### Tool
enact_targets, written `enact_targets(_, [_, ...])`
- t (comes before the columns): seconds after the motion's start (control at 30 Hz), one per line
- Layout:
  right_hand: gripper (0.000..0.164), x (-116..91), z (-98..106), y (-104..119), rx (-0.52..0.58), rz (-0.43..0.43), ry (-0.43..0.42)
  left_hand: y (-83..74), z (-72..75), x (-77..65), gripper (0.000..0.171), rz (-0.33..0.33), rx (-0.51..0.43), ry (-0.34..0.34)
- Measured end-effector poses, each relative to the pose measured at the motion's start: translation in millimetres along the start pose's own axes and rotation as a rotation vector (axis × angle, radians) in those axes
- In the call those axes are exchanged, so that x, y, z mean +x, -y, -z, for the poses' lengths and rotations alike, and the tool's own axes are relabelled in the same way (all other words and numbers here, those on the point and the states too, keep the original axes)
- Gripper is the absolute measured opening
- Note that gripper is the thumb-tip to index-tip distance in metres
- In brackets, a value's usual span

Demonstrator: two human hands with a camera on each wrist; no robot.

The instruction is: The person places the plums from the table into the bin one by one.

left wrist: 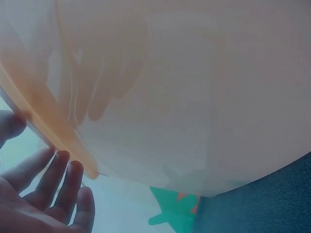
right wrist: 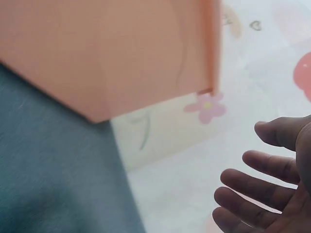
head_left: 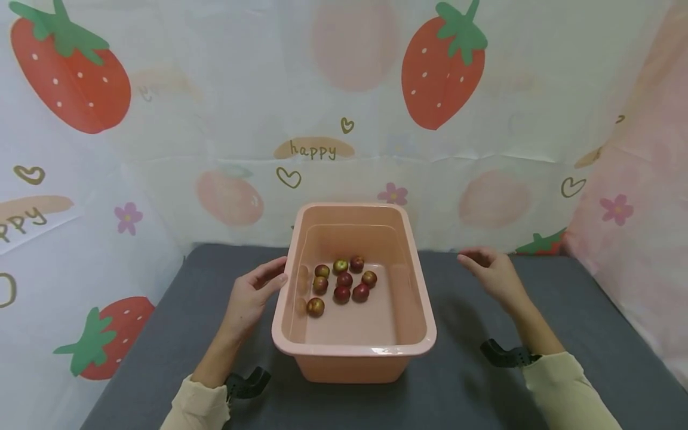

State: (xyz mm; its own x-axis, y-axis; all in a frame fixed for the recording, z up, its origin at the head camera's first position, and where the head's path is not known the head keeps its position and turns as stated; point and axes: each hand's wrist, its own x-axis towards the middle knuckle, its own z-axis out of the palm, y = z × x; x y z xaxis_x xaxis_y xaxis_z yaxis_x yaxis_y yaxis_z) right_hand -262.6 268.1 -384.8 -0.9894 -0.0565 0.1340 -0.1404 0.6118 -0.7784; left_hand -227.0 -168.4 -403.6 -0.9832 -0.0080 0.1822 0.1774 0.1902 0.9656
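Note:
A pink plastic basin (head_left: 355, 352) stands on the dark table in the head view. Small round red and yellow-green fruits (head_left: 344, 279), several of them, lie loose on its bottom, mostly toward the left and back. At the basin's left rim is my left hand (head_left: 249, 298); its loosely bent fingertips touch the rim from outside. The left wrist view shows those fingers (left wrist: 58, 179) against the rim's edge, beside the basin's wall (left wrist: 194, 97). My right hand (head_left: 491, 278) hovers right of the basin, apart from it, its fingers relaxed and holding nothing, as the right wrist view also shows.
The grey table cover (head_left: 215, 269) extends on both sides of the basin. Behind it hangs a white cloth (head_left: 430, 161) printed with strawberries, hearts and flowers. Each wrist carries a black strap mount (head_left: 507, 353).

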Motion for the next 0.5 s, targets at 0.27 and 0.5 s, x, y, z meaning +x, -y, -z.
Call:
enact_targets(0.27, [0.052,-4,-14,-11,-0.131,0.002,-0.031,-4.2,-1.1,0.1,0.045,0.068,-0.023,-0.001])
enact_targets(0.5, [0.05,-7,-22,-14,-0.166,0.008,-0.067,-5.7,-2.4,-0.6,0.045,0.073,-0.007,0.0])
